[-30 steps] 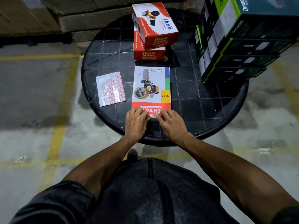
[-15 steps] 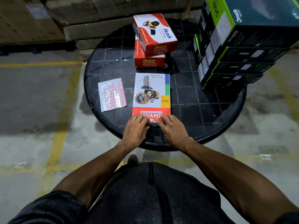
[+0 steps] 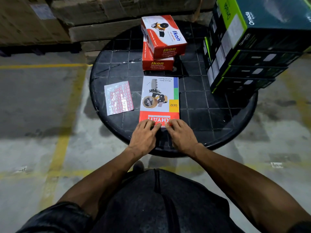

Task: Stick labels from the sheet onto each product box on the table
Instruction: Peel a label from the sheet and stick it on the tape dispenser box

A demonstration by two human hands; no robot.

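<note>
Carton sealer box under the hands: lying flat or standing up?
Flat. The carton sealer box lies on the table, its printed front facing up.

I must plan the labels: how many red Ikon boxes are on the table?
2. The upper Ikon box lies askew on the lower Ikon box, at the far side of the round table. More may be hidden behind them.

Glossy printed cardboard box [image 3: 159, 98], shiny plastic-sleeved label sheet [image 3: 118, 98], glossy black tiled table [image 3: 218, 115].
</note>
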